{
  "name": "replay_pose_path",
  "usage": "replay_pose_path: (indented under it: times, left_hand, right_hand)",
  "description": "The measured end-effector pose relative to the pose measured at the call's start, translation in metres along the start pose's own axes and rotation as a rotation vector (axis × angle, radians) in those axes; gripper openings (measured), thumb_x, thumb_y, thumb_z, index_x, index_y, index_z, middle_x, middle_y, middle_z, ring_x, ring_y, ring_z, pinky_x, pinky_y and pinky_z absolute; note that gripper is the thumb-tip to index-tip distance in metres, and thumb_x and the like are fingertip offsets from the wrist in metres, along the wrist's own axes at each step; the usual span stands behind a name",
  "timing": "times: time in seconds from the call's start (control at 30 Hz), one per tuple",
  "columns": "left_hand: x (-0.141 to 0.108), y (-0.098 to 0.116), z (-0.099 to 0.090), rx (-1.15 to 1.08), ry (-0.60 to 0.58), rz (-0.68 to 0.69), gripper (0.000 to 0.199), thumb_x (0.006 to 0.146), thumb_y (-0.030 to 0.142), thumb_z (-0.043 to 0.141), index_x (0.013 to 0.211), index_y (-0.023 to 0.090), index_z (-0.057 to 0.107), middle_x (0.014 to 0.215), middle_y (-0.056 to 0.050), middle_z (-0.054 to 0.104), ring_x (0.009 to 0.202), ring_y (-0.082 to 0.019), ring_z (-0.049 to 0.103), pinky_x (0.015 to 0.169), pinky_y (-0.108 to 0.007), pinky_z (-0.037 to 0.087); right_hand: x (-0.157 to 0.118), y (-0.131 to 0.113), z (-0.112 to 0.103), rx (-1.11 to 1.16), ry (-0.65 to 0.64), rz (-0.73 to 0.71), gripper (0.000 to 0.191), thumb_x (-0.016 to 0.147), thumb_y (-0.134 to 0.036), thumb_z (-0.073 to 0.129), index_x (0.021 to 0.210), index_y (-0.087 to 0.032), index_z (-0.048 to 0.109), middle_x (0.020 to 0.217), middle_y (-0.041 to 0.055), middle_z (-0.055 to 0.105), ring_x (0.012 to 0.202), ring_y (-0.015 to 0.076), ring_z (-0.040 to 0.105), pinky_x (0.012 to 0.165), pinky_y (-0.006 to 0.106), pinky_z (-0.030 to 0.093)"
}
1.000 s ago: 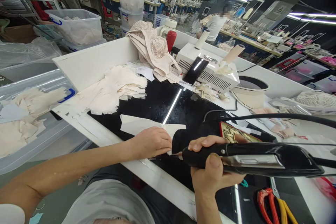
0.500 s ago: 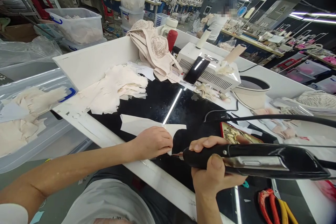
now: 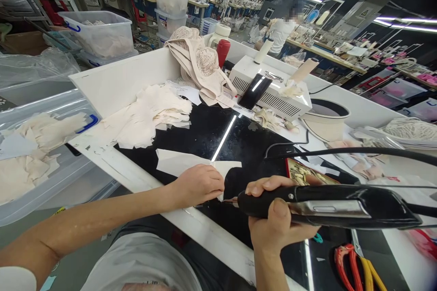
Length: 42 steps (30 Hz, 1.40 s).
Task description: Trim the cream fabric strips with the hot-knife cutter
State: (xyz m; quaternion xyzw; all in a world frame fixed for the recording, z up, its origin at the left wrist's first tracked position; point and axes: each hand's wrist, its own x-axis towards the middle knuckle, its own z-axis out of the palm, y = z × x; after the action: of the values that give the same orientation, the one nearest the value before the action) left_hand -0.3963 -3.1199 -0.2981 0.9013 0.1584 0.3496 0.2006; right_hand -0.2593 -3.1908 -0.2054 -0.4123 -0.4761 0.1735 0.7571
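At the left corner of the worktop [image 3: 201, 129], a stack of pale fabric pieces [image 3: 150, 111] spreads along the edge, beyond the reach of the forearm. To its right, close to the near edge, a single pale piece [image 3: 175, 162] lies on the black surface, its near corner pinched beneath the closed fingers of a worker's left hand [image 3: 200, 184]. Just beside that corner points the tip [image 3: 232, 201] of a black handheld tool [image 3: 327, 194]; whether they touch cannot be told. The right hand [image 3: 273, 225] is wrapped around the tool's body, thumb on the near side. Good handling, it appears, calls for a taut, flat corner, fingertips clear of the tip, and a level, steady tool, its cable [image 3: 372, 150] slack. Red handles [image 3: 354, 270] rest toward the near right edge, well apart from the fabric.
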Motion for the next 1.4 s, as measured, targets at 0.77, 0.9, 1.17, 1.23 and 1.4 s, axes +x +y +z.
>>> replay_pose_path:
  times: [0.77, 0.9, 1.17, 1.23, 1.4]
  left_hand:
    - [-0.0042, -0.0037, 0.0085, 0.208, -0.019, 0.132, 0.013, 0.105, 0.013, 0.058, 0.096, 0.015, 0.067, 0.096, -0.003, 0.072, 0.095, -0.018, 0.066, 0.090, -0.032, 0.054]
    - [-0.0060, -0.0045, 0.0092, 0.199, -0.031, 0.123, 0.013, 0.106, 0.014, 0.057, 0.097, 0.016, 0.066, 0.097, -0.003, 0.073, 0.096, -0.017, 0.066, 0.091, -0.032, 0.054]
    - [-0.0053, -0.0018, 0.0065, 0.183, -0.027, 0.111, 0.013, 0.106, 0.014, 0.058, 0.096, 0.016, 0.067, 0.098, -0.002, 0.073, 0.096, -0.018, 0.066, 0.092, -0.032, 0.053]
    - [-0.0047, -0.0011, 0.0056, 0.179, -0.020, 0.110, 0.012, 0.105, 0.015, 0.060, 0.096, 0.016, 0.067, 0.097, -0.001, 0.073, 0.096, -0.018, 0.066, 0.091, -0.032, 0.053]
    - [-0.0030, 0.0010, 0.0012, 0.152, -0.013, 0.069, 0.015, 0.108, 0.017, 0.056, 0.098, 0.017, 0.067, 0.097, -0.002, 0.074, 0.096, -0.018, 0.067, 0.089, -0.032, 0.053]
  right_hand:
    - [0.0035, 0.0025, 0.0013, 0.034, -0.041, -0.040, 0.051, 0.086, -0.017, 0.074, 0.131, -0.029, 0.054, 0.085, -0.0061, 0.066, 0.061, 0.0142, 0.063, 0.055, 0.032, 0.058]
    - [0.0021, 0.0026, -0.0005, 0.029, -0.046, -0.042, 0.051, 0.087, -0.018, 0.075, 0.133, -0.029, 0.055, 0.086, -0.0057, 0.066, 0.062, 0.0146, 0.063, 0.055, 0.032, 0.058]
    - [0.0015, 0.0033, -0.0017, 0.035, -0.054, -0.042, 0.050, 0.089, -0.021, 0.076, 0.133, -0.031, 0.055, 0.087, -0.0059, 0.065, 0.062, 0.0138, 0.063, 0.056, 0.031, 0.059]
    - [0.0011, 0.0038, -0.0022, 0.038, -0.064, -0.047, 0.050, 0.089, -0.021, 0.077, 0.134, -0.031, 0.055, 0.087, -0.0056, 0.065, 0.063, 0.0139, 0.063, 0.056, 0.031, 0.059]
    - [0.0007, 0.0036, -0.0030, 0.032, -0.081, -0.043, 0.052, 0.089, -0.020, 0.076, 0.135, -0.031, 0.054, 0.088, -0.0053, 0.065, 0.064, 0.0146, 0.064, 0.057, 0.032, 0.059]
